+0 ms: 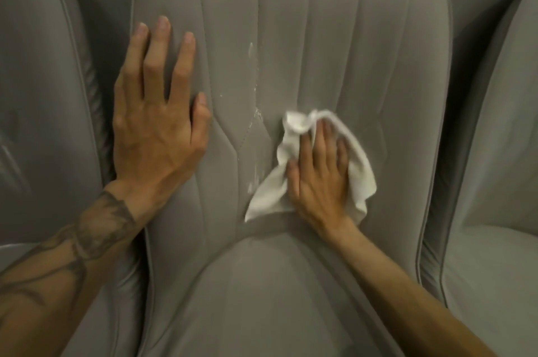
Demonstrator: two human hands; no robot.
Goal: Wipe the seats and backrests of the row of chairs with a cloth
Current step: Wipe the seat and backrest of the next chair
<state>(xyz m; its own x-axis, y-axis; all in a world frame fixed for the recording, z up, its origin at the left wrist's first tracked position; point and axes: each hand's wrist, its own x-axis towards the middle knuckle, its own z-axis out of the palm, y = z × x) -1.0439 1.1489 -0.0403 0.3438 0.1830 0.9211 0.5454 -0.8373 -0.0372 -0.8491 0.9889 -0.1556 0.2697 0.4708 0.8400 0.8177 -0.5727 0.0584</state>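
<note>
Grey leather-like upholstery fills the view: we see a middle chair with its backrest (pixel 291 36) upright in front of us and its seat (pixel 276 298) below, closest to the camera. A second chair (pixel 37 94) sits just beside it on the left, a third chair (pixel 500 152) just beside it on the right, same grey, all in a row. Our left hand (pixel 158 120) lies flat on the left side of the middle backrest, fingers spread and pointing up, palm against the leather, grasping nothing. Left forearm (pixel 72 249) comes in from the lower left with dark tattoo marks around the wrist and along the arm. Our right hand (pixel 320 179) presses a white cloth (pixel 294 158) flat against the lower part of the same backrest, just above the crease where backrest meets seat. Fingers are extended over the cloth, not clenched; the cloth is pinned under the palm, bunched at the top beyond the fingertips, with loose corners sticking out lower left and along the right edge. The right hand looks slightly blurred. White streaks (pixel 252 71) and specks run down the centre seam of the backrest, just left of the cloth, from near the top edge of the view to the level of the cloth's lower corner. Stitched vertical panels line the backrest. The two hands are well apart, one either side of the seam.
</note>
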